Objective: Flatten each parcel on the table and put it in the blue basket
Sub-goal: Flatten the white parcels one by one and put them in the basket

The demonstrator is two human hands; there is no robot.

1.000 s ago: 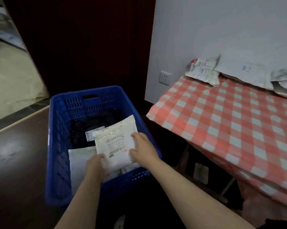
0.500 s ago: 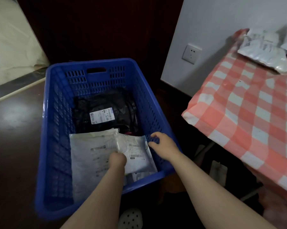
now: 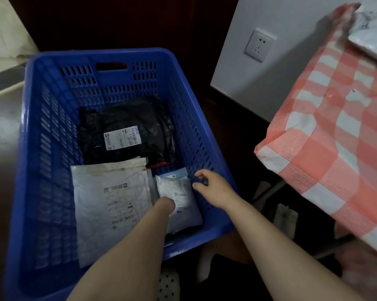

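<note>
The blue basket [image 3: 100,54] stands on the dark floor to the left of the table. Inside it lie a black parcel [image 3: 139,118], a large flat white parcel [image 3: 109,203] and a small white parcel [image 3: 183,198] at the near right corner. My left hand [image 3: 164,205] rests on the small white parcel; its fingers are hidden behind the wrist. My right hand [image 3: 213,187] hovers with relaxed fingers by the basket's right wall, just right of that parcel and holding nothing. One white parcel [image 3: 372,38] lies on the table at the top right.
The table with the red-and-white checked cloth [image 3: 335,137] juts in from the right, its corner close to the basket. A wall socket [image 3: 259,45] sits on the grey wall behind. A white perforated thing [image 3: 168,285] lies on the floor below the basket.
The small white parcel went down from above the basket onto its floor at the near right. My right hand let go of it and drew slightly right. The view tilted down and left.
</note>
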